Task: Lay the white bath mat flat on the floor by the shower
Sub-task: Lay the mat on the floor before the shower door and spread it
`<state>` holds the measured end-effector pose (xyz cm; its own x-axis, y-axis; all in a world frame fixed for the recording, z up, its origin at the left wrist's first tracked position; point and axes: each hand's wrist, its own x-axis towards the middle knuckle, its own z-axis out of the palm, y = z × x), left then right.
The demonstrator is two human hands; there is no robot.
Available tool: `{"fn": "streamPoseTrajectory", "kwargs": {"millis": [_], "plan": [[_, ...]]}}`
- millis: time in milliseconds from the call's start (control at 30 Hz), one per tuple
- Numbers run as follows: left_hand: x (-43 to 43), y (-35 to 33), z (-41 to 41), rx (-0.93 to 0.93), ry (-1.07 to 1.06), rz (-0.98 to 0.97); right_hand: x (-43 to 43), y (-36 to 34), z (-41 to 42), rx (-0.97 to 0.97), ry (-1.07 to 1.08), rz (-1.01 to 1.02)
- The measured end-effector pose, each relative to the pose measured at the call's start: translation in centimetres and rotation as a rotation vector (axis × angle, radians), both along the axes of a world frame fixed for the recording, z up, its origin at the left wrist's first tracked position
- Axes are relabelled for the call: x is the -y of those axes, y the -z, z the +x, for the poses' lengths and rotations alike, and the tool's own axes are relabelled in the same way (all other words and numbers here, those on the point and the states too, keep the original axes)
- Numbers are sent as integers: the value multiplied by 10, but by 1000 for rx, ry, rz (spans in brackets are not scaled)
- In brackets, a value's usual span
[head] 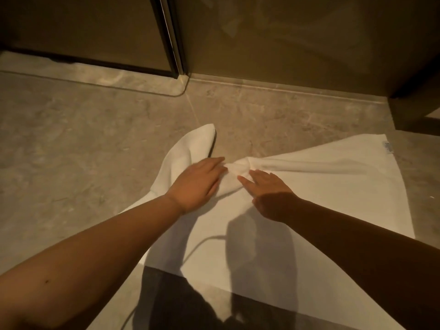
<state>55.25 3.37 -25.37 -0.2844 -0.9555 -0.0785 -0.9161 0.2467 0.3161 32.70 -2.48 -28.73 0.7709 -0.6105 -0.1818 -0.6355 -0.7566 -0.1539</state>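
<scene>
Down on the stone-look floor (pixel 95 139), the white bath mat (pixel 309 194) is only partly spread out. Its right side lies flat, with a small label (pixel 388 148) at the far right corner, but the middle is bunched into a twisted ridge and the left part flops over in a loose fold that pokes toward the shower. Both hands are on that bunched spot. The left hand (pixel 198 181) lies palm down over the folded part, fingers fairly straight and close together, pressing rather than gripping as far as I can see. The right hand (pixel 269 194) is in shadow, fingers spread flat on the cloth just beside the twist, not closed around anything. Behind the mat there's the dark-framed shower door (pixel 171 44) and its raised curb (pixel 95 77), well apart from the cloth.
</scene>
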Motion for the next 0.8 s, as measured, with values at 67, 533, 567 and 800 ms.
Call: {"fn": "streamPoseTrajectory", "kwargs": {"millis": [67, 533, 567, 800], "plan": [[10, 4, 9, 91, -90, -42, 0, 5, 3, 37, 13, -22], [66, 8, 38, 677, 279, 38, 2, 15, -1, 116, 8, -31], [65, 11, 41, 654, 277, 3, 2, 15, -1, 117, 13, -34], [62, 7, 50, 562, 77, -130, -4, 14, 4, 90, 40, -107]]}}
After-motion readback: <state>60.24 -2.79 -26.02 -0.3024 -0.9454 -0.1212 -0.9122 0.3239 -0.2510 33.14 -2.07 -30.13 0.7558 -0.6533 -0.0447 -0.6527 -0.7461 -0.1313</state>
